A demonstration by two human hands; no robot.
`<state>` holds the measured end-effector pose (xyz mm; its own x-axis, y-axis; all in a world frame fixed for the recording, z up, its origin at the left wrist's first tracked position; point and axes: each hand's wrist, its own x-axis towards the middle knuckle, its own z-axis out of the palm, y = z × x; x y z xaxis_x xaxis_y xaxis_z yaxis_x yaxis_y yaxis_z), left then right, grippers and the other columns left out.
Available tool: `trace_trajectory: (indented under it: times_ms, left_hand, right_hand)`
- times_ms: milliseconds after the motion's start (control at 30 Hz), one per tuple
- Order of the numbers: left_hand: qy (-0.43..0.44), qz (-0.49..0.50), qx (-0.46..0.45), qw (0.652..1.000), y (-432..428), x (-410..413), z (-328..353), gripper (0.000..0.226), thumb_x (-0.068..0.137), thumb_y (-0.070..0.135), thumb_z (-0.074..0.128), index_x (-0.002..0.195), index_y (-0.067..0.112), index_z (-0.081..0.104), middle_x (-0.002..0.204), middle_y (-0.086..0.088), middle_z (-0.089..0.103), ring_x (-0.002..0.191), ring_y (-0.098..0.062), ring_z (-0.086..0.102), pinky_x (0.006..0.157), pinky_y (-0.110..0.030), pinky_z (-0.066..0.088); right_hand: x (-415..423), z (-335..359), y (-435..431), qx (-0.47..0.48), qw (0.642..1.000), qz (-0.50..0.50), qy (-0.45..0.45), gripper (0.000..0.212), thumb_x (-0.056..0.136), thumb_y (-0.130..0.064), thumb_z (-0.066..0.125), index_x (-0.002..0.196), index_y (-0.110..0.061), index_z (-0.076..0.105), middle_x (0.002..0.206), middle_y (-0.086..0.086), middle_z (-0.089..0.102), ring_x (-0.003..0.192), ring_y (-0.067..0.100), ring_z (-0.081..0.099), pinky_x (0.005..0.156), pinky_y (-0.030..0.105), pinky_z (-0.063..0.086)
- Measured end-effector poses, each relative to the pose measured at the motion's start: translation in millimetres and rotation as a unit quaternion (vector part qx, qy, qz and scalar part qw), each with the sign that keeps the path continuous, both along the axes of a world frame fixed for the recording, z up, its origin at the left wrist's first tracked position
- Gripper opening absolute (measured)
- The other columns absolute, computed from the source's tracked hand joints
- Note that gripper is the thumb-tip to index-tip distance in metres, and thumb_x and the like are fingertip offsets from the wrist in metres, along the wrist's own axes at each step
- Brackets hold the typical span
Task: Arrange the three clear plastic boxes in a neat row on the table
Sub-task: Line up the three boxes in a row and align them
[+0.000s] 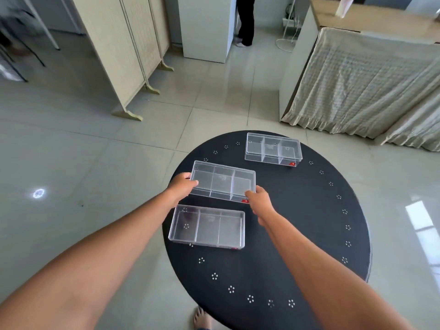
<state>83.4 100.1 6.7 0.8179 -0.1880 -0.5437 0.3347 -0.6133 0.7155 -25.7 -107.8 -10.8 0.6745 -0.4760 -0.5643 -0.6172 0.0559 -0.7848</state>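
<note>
Fingers (194,183) of the left hand (181,186) are wrapping over the left end of the middle box (222,181), thumb on top, pinching that short edge. Over on the other side, the right hand (260,200) is clamping the near right corner of the same box, its fingers (250,193) pressing in just beside the small red label (245,201). So both hands are gripping one clear, three-compartment box between them; whether it is lifting off the surface or sitting on it, I cannot tell.

That box is lying toward the left-centre of the round black desk (297,234), slightly angled. Just in front of it, closer to the person, the near box (207,226) is resting flat on the desk, near its left edge, roughly parallel and apart from the held one. The far box (273,149) is sitting well apart at the far rim, off to the right, also divided in three and showing a red label at its near right corner.

White flower-like dots are running around the desk's border. Beyond, a folding screen (123,51) is standing on the tiled floor (71,151) at left, a cloth-draped bed (366,84) is showing at right, and someone's dark trouser legs (245,20) are visible at the back.
</note>
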Motion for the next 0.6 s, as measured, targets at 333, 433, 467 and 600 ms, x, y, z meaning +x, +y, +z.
trace_trajectory:
  times_ms: [333, 433, 467, 600]
  left_hand:
    - [0.050, 0.018, -0.023, 0.998, 26.4, 6.8, -26.0, 0.068, 0.095, 0.024, 0.056, 0.155, 0.012, 0.026, 0.161, -0.009, 0.033, 0.143, -0.029, 0.039, 0.116, -0.040, 0.030]
    - [0.037, 0.038, -0.004, 0.999, 22.7, 6.4, -29.0, 0.071, 0.095, 0.026, 0.057, 0.156, 0.015, 0.022, 0.162, -0.010, 0.029, 0.146, -0.031, 0.035, 0.116, -0.043, 0.030]
    - [0.014, 0.048, 0.018, 0.999, 20.5, 7.0, -27.5, 0.072, 0.094, 0.029, 0.057, 0.156, 0.017, 0.022, 0.161, -0.011, 0.030, 0.144, -0.032, 0.036, 0.115, -0.044, 0.033]
    - [-0.120, 0.051, 0.077, 0.988, 3.4, 17.7, -15.3, 0.062, 0.090, 0.029, 0.057, 0.149, 0.022, 0.038, 0.151, -0.010, 0.044, 0.132, -0.032, 0.050, 0.105, -0.049, 0.046]
  right_hand:
    - [12.9, -5.4, 24.1, -0.014, 0.999, 0.028, 0.023, 0.031, 0.098, -0.013, 0.045, 0.127, -0.007, 0.056, 0.118, 0.003, 0.067, 0.088, 0.013, 0.059, 0.071, 0.024, 0.047]
    - [14.4, -5.6, 19.6, -0.031, 0.998, 0.019, 0.046, 0.025, 0.099, -0.017, 0.045, 0.120, -0.007, 0.054, 0.114, 0.000, 0.061, 0.108, 0.023, 0.054, 0.089, 0.032, 0.044]
    - [14.7, -6.7, 16.3, -0.038, 0.998, 0.010, 0.048, 0.039, 0.100, -0.021, 0.045, 0.136, -0.007, 0.050, 0.129, 0.001, 0.058, 0.121, 0.026, 0.052, 0.095, 0.033, 0.042]
    - [17.9, -9.8, -10.4, -0.069, 0.996, -0.044, 0.036, 0.055, 0.098, -0.027, 0.048, 0.151, -0.015, 0.038, 0.151, 0.002, 0.048, 0.131, 0.026, 0.050, 0.091, 0.029, 0.036]
